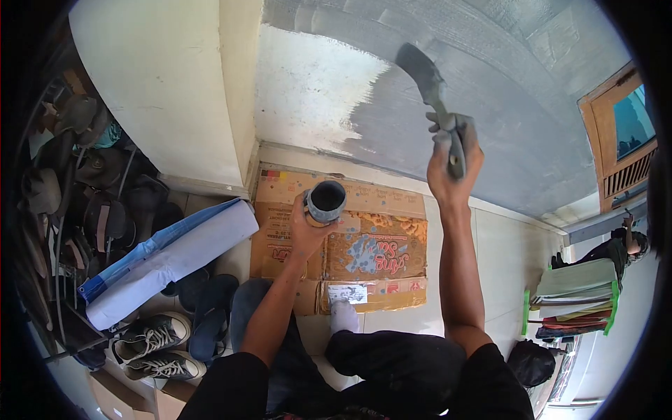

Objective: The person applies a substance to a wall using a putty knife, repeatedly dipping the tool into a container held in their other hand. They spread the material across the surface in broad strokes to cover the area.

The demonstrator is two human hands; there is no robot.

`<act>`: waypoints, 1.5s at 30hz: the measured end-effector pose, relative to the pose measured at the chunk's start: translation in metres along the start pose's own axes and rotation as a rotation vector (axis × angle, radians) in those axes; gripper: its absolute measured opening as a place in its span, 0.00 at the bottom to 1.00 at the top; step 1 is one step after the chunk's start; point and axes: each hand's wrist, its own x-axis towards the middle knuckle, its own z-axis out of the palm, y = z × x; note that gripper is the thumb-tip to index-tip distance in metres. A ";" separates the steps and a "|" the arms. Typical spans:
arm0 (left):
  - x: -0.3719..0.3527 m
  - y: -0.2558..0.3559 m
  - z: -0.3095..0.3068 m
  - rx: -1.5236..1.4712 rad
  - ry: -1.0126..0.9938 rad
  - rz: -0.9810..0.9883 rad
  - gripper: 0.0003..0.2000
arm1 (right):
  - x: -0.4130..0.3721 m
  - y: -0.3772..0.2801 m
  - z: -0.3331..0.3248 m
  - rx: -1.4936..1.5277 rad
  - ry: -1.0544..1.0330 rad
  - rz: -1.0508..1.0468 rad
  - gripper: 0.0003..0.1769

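My right hand (456,155) is closed around the handle of a paintbrush (424,75), its grey-coated bristles up against the wall (490,105). Grey paint covers most of that wall, and a white patch (308,87) with a ragged edge shows left of the brush. In my left hand (311,227) is a small paint can (326,201), held upright by its side over the cardboard. Its rim is smeared grey and the inside looks dark. Below it, a flattened cardboard box (378,245) spotted with grey paint lies on the floor.
A rolled white-and-blue sheet (175,262) lies to the left, by sneakers (157,336) and a crowded shoe rack (91,210). A pale pillar (161,84) juts out at upper left. On the right are a wooden-framed door (619,140), a rack of folded cloth (570,304) and a black bag (532,362).
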 end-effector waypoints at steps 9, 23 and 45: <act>0.001 -0.005 -0.004 0.012 -0.011 0.029 0.41 | 0.010 -0.053 0.077 0.362 -0.149 -0.140 0.10; 0.009 -0.015 -0.010 0.024 -0.026 -0.011 0.45 | 0.030 -0.048 0.129 0.380 -0.136 -0.156 0.05; -0.001 0.002 0.006 0.039 -0.013 0.010 0.40 | 0.005 -0.045 0.086 0.373 -0.145 -0.254 0.14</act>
